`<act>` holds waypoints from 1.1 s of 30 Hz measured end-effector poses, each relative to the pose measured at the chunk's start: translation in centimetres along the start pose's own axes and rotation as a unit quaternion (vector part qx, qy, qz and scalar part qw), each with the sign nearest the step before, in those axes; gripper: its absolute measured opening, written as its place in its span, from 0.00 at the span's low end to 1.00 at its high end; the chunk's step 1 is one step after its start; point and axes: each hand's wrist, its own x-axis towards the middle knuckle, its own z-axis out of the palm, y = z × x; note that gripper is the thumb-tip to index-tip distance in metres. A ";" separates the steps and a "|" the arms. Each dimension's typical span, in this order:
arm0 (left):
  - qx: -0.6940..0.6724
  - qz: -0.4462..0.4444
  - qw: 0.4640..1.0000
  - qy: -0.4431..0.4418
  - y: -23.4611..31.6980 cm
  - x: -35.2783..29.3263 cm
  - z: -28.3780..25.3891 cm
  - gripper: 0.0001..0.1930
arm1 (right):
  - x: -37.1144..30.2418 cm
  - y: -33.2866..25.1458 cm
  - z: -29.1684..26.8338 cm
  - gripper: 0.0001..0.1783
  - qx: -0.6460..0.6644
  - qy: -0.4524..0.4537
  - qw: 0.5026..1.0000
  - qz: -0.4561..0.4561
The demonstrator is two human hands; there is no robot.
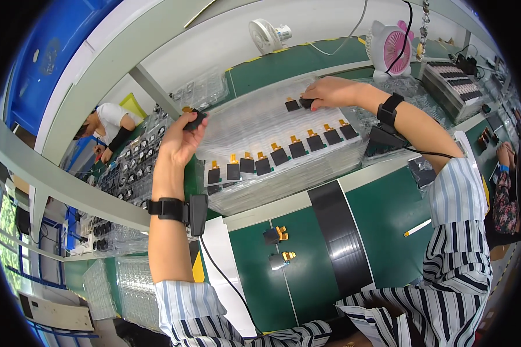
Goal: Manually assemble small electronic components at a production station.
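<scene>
Raised at the left end of a stack of clear plastic trays (249, 136), my left hand (179, 139) is closed around a small black screen module (195, 120); a bit of orange ribbon cable shows above it. Over the far right part of the top tray, my right hand (333, 92) pinches another dark module (307, 103). Just left of those fingers lies a single module (292, 104) with an orange tab. Along the tray's near edge runs a row of several black screen modules (279, 155), their orange ribbon cables pointing away from me.
Two modules (275, 235) lie on the green mat (252, 277), left of a black strip (341, 237). A white stick (418, 228) rests farther right. A pink fan (391, 49) and a white fan (265, 36) stand behind. Co-workers sit at both sides; a shelf post (156, 92) rises at left.
</scene>
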 end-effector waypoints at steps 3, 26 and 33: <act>-0.012 -0.027 0.997 -0.072 -1.1 -1.0 0.5 0.08 | -0.2 0.6 1.4 0.13 0.041 0.106 0.993 -0.045; -0.056 -0.098 0.990 -0.090 -6.1 -7.0 3.0 0.19 | -0.7 0.6 1.2 0.17 0.026 0.136 0.990 0.025; -0.074 -0.101 0.990 -0.059 -6.7 -7.2 3.3 0.17 | -0.1 0.9 2.0 0.17 0.007 0.124 0.992 0.004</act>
